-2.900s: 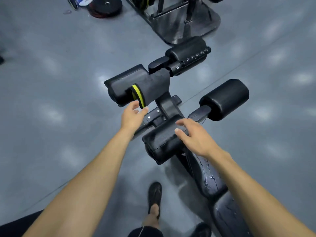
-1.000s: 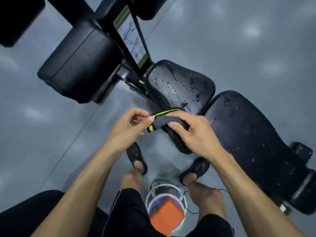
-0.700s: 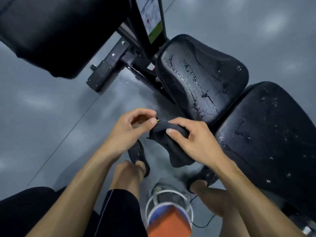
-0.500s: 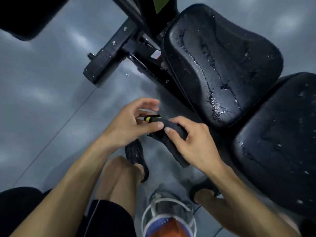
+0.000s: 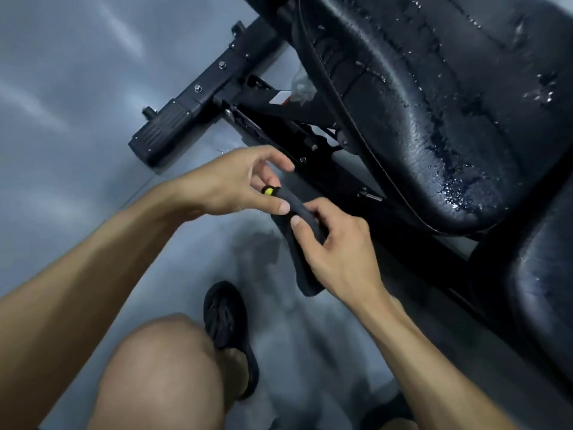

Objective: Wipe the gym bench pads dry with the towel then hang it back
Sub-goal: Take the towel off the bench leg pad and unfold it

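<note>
A dark grey towel (image 5: 302, 243) with a yellow edge hangs between my hands, just left of the bench. My left hand (image 5: 235, 184) pinches its yellow-trimmed top end between thumb and fingers. My right hand (image 5: 338, 249) grips the folded cloth just below, and the loose end dangles under that hand. The black seat pad (image 5: 449, 103) fills the upper right and is covered in water drops and streaks. A second wet black pad (image 5: 545, 290) shows at the right edge. Neither hand touches a pad.
The bench's black steel frame (image 5: 279, 119) runs under the seat pad, with a foot bar (image 5: 173, 125) sticking out to the left on the grey floor (image 5: 77, 103). My bare knee (image 5: 161, 367) and a black sandal (image 5: 229, 330) are below the hands.
I took the towel off the roller pad with my left hand, then turned toward the wet pads. Both hands now hold it, and the view has closed in on the seat pad.
</note>
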Action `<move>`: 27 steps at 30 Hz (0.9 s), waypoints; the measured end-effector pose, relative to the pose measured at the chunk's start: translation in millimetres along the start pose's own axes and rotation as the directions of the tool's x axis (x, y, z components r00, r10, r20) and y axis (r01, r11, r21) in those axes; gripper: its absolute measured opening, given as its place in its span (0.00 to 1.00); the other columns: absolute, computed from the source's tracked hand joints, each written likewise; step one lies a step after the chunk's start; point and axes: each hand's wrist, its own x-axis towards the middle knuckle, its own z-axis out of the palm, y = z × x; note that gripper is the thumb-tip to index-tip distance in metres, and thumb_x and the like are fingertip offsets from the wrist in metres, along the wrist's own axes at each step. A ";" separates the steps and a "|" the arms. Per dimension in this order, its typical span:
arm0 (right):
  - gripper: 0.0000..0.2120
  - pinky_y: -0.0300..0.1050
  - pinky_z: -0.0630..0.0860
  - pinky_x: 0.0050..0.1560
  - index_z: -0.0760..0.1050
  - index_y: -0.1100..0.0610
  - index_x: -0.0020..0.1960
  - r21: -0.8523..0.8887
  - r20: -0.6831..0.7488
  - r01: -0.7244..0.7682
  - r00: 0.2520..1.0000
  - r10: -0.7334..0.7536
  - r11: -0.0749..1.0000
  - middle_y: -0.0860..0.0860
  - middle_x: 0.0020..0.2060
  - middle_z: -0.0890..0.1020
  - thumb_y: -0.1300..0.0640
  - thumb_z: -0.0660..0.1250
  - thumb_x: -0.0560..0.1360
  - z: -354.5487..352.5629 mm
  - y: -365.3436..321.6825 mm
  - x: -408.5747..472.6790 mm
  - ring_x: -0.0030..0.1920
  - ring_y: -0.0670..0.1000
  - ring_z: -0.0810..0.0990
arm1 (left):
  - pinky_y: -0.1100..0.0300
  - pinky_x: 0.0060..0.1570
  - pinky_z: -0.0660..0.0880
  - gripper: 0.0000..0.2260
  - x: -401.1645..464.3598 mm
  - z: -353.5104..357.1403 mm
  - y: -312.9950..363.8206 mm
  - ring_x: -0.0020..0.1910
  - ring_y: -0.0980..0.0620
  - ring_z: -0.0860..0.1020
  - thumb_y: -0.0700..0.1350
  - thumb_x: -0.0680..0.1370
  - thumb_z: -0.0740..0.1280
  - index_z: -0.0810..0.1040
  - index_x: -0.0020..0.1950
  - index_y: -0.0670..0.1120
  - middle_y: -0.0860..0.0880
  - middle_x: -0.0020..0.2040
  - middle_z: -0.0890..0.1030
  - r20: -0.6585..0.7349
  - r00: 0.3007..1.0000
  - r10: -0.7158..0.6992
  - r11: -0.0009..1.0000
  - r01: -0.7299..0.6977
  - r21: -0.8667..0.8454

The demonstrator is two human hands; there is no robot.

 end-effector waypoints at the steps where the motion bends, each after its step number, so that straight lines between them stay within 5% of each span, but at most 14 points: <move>1: 0.04 0.52 0.73 0.36 0.79 0.52 0.49 -0.008 -0.007 0.011 1.000 -0.011 1.000 0.49 0.29 0.79 0.52 0.68 0.78 3.6 2.5 -1.3 0.30 0.51 0.75 | 0.53 0.49 0.78 0.25 1.6 0.1 -2.3 0.43 0.53 0.81 0.51 0.67 0.82 0.78 0.61 0.58 0.50 0.48 0.81 0.008 1.000 0.001 1.000 -0.001 0.027; 5: 0.06 0.51 0.74 0.36 0.78 0.52 0.48 -0.043 -0.051 0.063 0.997 -0.065 0.997 0.50 0.29 0.79 0.50 0.67 0.79 7.3 -0.7 -8.8 0.30 0.51 0.75 | 0.57 0.48 0.80 0.21 -6.3 1.5 -3.8 0.42 0.53 0.80 0.50 0.71 0.80 0.78 0.62 0.53 0.39 0.52 0.82 0.045 0.999 -0.010 1.000 0.009 0.026; 12: 0.06 0.48 0.75 0.38 0.80 0.50 0.50 -0.133 -0.089 0.161 0.981 -0.174 0.978 0.49 0.30 0.81 0.49 0.68 0.78 -19.3 -48.6 -46.4 0.31 0.49 0.78 | 0.52 0.57 0.77 0.26 -68.5 -0.4 23.4 0.49 0.46 0.82 0.57 0.69 0.77 0.76 0.64 0.54 0.46 0.46 0.84 0.035 0.997 0.064 0.997 -0.066 0.045; 17: 0.04 0.45 0.75 0.40 0.80 0.49 0.49 -0.110 -0.034 0.201 0.978 -0.206 0.973 0.45 0.32 0.82 0.49 0.70 0.77 -49.2 -78.0 -72.9 0.34 0.47 0.79 | 0.62 0.50 0.76 0.21 -112.5 10.6 52.0 0.42 0.57 0.79 0.40 0.74 0.77 0.78 0.65 0.52 0.50 0.41 0.79 -0.077 0.972 0.223 0.970 -0.229 -0.079; 21: 0.07 0.58 0.82 0.49 0.81 0.51 0.52 0.133 0.175 0.124 0.974 -0.146 0.983 0.53 0.41 0.84 0.49 0.67 0.79 -79.3 -86.7 -93.8 0.43 0.55 0.83 | 0.54 0.53 0.77 0.25 -144.1 25.9 68.4 0.44 0.48 0.79 0.32 0.75 0.74 0.75 0.68 0.49 0.41 0.47 0.78 -0.039 0.937 0.348 0.924 -0.350 -0.153; 24: 0.06 0.56 0.80 0.57 0.81 0.51 0.55 0.121 0.092 0.265 0.957 -0.277 0.957 0.48 0.51 0.85 0.57 0.70 0.79 -105.2 -84.0 -99.1 0.54 0.47 0.84 | 0.51 0.52 0.74 0.24 -161.1 35.5 81.5 0.45 0.47 0.77 0.34 0.77 0.73 0.73 0.70 0.49 0.40 0.47 0.78 0.066 0.910 0.410 0.909 -0.401 -0.113; 27: 0.12 0.59 0.76 0.66 0.78 0.54 0.60 0.189 0.155 0.308 0.928 -0.338 0.932 0.47 0.61 0.82 0.59 0.73 0.78 -121.5 -79.9 -99.9 0.66 0.47 0.79 | 0.58 0.54 0.75 0.21 -170.0 45.6 90.2 0.47 0.50 0.78 0.34 0.79 0.71 0.74 0.70 0.47 0.44 0.46 0.79 0.090 0.886 0.455 0.889 -0.448 -0.091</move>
